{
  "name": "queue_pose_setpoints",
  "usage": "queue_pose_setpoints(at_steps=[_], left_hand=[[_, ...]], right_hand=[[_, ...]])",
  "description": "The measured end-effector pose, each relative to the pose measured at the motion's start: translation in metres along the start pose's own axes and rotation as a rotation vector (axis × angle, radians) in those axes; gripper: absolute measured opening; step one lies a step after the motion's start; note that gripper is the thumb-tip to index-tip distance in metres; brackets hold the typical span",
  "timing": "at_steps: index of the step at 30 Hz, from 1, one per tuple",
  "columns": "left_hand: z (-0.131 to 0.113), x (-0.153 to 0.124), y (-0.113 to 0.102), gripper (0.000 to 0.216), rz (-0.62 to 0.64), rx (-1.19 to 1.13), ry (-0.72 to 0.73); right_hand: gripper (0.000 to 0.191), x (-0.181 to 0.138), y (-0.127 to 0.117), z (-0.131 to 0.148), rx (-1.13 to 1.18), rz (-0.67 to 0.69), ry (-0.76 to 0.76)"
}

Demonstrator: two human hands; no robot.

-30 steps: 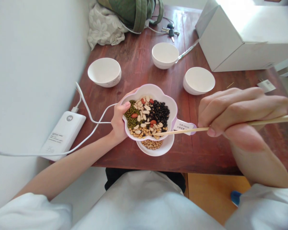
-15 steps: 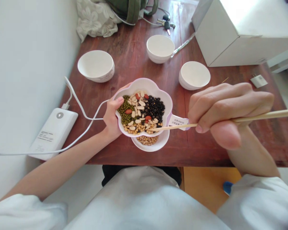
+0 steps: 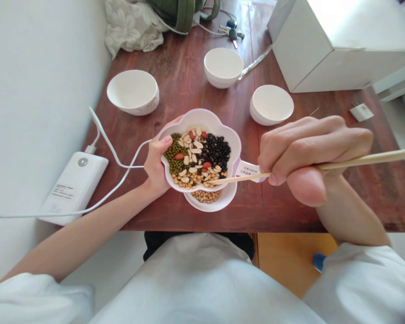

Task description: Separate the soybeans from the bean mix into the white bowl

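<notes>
My left hand (image 3: pixel 158 159) grips the left rim of a flower-shaped bowl (image 3: pixel 202 118) with a pale purple edge and a labelled handle. Inside lie green mung beans (image 3: pixel 175 155), black beans (image 3: pixel 216 152), peanuts (image 3: pixel 195 145) and yellow soybeans (image 3: pixel 185 181). My right hand (image 3: pixel 312 153) is closed around chopsticks (image 3: pixel 367 158), whose tips touch the soybeans near the bowl's front edge. Whether there are one or two sticks is hard to tell. Partly under the flower-shaped bowl, a small white bowl (image 3: pixel 219 204) contains soybeans.
Three white bowls (image 3: pixel 133 90) (image 3: pixel 223 67) (image 3: pixel 272 104) stand farther back on the reddish wooden table (image 3: pixel 189 220). A large white box (image 3: pixel 327 54) is at back right. A power bank (image 3: pixel 77 184) with a white cable lies left. Keys (image 3: pixel 232 32), a green bag (image 3: pixel 175 11) and a charger (image 3: pixel 362 112) are also there.
The whole view has shifted slightly. My right hand has moved a little left with the chopsticks, their tips still among the soybeans. My left hand keeps its hold on the flower-shaped bowl.
</notes>
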State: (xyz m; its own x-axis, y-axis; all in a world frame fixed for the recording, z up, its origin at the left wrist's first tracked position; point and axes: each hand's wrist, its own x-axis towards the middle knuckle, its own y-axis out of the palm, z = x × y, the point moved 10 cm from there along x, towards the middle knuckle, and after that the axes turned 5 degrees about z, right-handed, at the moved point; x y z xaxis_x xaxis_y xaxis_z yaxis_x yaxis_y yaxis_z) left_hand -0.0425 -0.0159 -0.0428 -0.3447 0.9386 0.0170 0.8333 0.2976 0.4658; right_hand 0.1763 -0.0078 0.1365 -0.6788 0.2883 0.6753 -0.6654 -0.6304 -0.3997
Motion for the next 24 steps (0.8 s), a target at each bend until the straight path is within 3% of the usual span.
queue_pose_setpoints(at_steps=[15,24], left_hand=[[-0.002,-0.001,0.011,0.018,0.027,-0.02,-0.033],[-0.004,-0.004,-0.003,0.016,-0.095,0.034,-0.001]], right_hand=[[0.051,-0.001,-0.006,0.0,0.067,0.038,-0.039],[0.047,-0.004,-0.007,0.0,0.079,0.085,-0.07]])
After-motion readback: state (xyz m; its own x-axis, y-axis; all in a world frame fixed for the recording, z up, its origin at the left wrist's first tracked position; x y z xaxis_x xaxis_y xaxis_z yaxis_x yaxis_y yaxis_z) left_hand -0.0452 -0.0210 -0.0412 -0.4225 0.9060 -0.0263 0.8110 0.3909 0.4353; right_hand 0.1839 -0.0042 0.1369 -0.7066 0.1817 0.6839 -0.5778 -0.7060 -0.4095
